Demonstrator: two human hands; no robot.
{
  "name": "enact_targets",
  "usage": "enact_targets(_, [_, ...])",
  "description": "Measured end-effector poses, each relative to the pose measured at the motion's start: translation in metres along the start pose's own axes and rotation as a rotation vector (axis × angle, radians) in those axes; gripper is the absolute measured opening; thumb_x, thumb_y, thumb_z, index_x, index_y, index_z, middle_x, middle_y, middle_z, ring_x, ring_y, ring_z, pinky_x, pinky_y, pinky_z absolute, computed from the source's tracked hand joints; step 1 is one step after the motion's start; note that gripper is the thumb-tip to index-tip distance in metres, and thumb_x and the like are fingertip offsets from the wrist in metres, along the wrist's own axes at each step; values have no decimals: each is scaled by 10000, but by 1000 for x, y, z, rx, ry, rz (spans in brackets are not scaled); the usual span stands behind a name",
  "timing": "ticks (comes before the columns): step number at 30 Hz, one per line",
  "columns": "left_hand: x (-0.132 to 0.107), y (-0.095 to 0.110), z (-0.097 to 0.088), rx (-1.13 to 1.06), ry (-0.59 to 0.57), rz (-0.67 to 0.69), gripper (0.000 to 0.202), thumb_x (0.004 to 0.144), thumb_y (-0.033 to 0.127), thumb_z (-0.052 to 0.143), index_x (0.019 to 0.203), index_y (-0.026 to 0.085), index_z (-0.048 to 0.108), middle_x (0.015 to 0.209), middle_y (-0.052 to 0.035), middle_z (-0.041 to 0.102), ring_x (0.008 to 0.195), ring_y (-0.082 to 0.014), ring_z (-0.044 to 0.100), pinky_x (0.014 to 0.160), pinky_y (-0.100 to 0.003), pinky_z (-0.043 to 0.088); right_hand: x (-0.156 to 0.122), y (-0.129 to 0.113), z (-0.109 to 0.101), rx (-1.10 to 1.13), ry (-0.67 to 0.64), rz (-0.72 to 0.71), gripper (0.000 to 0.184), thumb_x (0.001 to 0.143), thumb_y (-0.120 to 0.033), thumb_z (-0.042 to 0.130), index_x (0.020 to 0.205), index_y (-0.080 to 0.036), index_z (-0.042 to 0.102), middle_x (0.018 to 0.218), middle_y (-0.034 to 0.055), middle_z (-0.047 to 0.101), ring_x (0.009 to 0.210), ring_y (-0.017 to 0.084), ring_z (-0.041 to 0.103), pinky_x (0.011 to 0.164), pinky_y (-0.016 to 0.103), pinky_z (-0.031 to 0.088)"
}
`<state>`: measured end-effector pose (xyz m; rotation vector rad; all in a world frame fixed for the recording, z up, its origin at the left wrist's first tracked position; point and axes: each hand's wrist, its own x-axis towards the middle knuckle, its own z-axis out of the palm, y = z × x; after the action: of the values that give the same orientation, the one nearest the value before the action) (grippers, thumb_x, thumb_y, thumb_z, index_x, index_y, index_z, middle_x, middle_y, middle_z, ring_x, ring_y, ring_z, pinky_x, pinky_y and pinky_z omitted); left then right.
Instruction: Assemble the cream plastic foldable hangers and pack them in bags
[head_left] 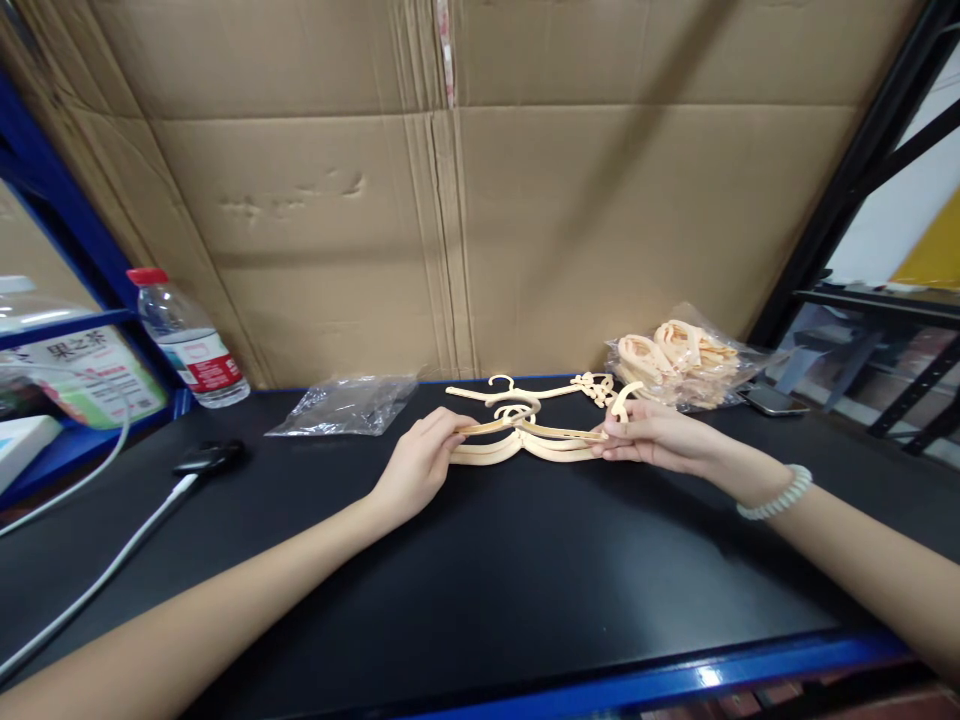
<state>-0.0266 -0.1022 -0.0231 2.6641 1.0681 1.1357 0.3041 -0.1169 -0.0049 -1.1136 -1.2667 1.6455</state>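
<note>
Several small cream-coloured hangers [525, 443] lie stacked on the black table [480, 580]. My left hand [416, 465] pinches the left end of one hanger in the stack. My right hand [652, 438], with a pale bead bracelet on its wrist, grips the right end of the same stack. One more hanger [517, 390] lies loose just behind them, its hook pointing up.
A clear bag of more hangers [686, 362] sits at the back right, with an empty clear bag [345, 405] at the back left. A water bottle [187, 340], a black device with a white cable [206, 458] and a phone [772, 400] also rest here. Cardboard forms the back wall.
</note>
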Motion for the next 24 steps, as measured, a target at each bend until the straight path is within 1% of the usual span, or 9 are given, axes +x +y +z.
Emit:
enact_targets(3, [0, 0, 0, -3, 1, 0, 213, 949, 130, 403, 1048, 202, 577, 953, -41, 603, 865, -178, 567, 775, -317, 443, 2, 3, 2, 2, 39, -38, 274, 631, -273, 840, 679, -160, 594, 735, 48, 725, 745, 150, 715, 742, 226, 594])
enact_targets(5, [0, 0, 0, -8, 3, 1, 214, 948, 126, 404, 1049, 203, 576, 953, -41, 603, 863, -177, 566, 773, -315, 443, 4, 5, 3, -1, 68, -74, 292, 619, -275, 849, 667, -167, 582, 714, 42, 723, 718, 149, 715, 738, 234, 598])
enact_targets(10, [0, 0, 0, -19, 20, -3, 210, 949, 131, 397, 1038, 202, 573, 935, -41, 597, 857, -174, 564, 771, -311, 448, 6, 11, 8, -24, 133, -161, 366, 563, -313, 881, 678, -172, 564, 712, 57, 732, 706, 173, 722, 739, 270, 607])
enact_targets(15, [-1, -2, 0, 2, 18, -4, 219, 953, 135, 383, 1043, 202, 571, 938, -42, 597, 855, -174, 567, 774, -315, 454, 6, 12, 13, -34, 166, -185, 364, 554, -318, 888, 664, -182, 568, 671, 39, 720, 684, 170, 720, 717, 258, 610])
enact_targets(19, [-2, -3, 0, -8, 24, 2, 220, 950, 135, 385, 1048, 206, 569, 923, -37, 591, 839, -169, 571, 754, -303, 465, 5, 11, 14, -55, 190, -211, 367, 552, -338, 890, 658, -182, 576, 649, 45, 706, 672, 192, 718, 705, 290, 616])
enact_targets(24, [-1, 2, -1, -24, 15, -15, 216, 955, 160, 389, 1079, 204, 560, 940, -40, 598, 858, -171, 575, 767, -294, 471, 6, 12, 14, -48, 217, -233, 384, 532, -347, 901, 658, -182, 579, 647, 47, 697, 663, 195, 714, 673, 283, 613])
